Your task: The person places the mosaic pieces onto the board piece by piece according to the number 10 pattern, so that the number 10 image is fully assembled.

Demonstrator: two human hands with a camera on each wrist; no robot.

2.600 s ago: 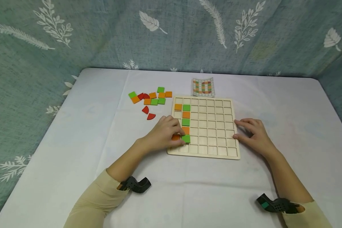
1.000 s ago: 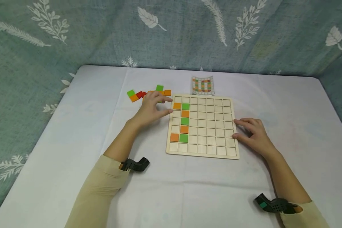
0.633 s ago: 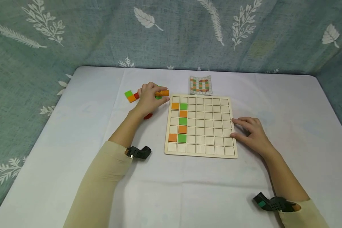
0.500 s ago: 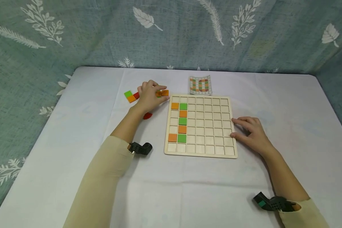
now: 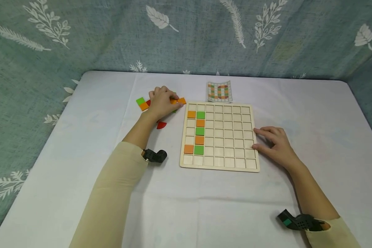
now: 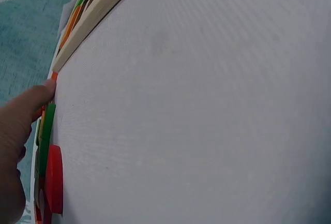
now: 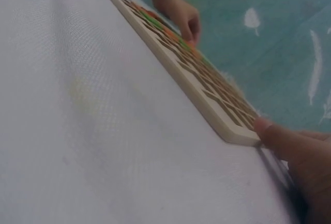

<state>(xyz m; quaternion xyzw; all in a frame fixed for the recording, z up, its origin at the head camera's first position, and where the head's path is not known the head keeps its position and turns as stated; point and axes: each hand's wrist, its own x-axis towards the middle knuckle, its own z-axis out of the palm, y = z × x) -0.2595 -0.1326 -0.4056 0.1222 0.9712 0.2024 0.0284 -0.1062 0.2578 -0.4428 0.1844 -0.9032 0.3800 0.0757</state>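
Observation:
My left hand (image 5: 162, 103) is at the loose tiles beyond the left edge of the wooden grid board (image 5: 220, 169). Its thumb and forefinger pinch an orange square tile (image 5: 181, 100), which lies slightly turned; the hand covers much of the pile. In the left wrist view the thumb (image 6: 39, 95) reaches to that tile. My right hand (image 5: 274, 143) rests its thumb and forefinger on the board's right edge, also seen in the right wrist view on the board (image 7: 238, 135). Orange and green squares, such as a green tile (image 5: 198, 150), fill cells in the board's two left columns.
A pattern card (image 5: 220, 92) lies behind the board. A red quarter-round piece (image 5: 162, 125) lies below the left hand. A green tile (image 5: 140, 101) and an orange tile (image 5: 144, 106) sit left of it. A leaf-print curtain (image 5: 186, 38) hangs behind the white table.
My left hand has let go of an orange tile in the lower left of the board and moved up to the loose tiles. One orange tile there has turned slightly. The right hand stays put.

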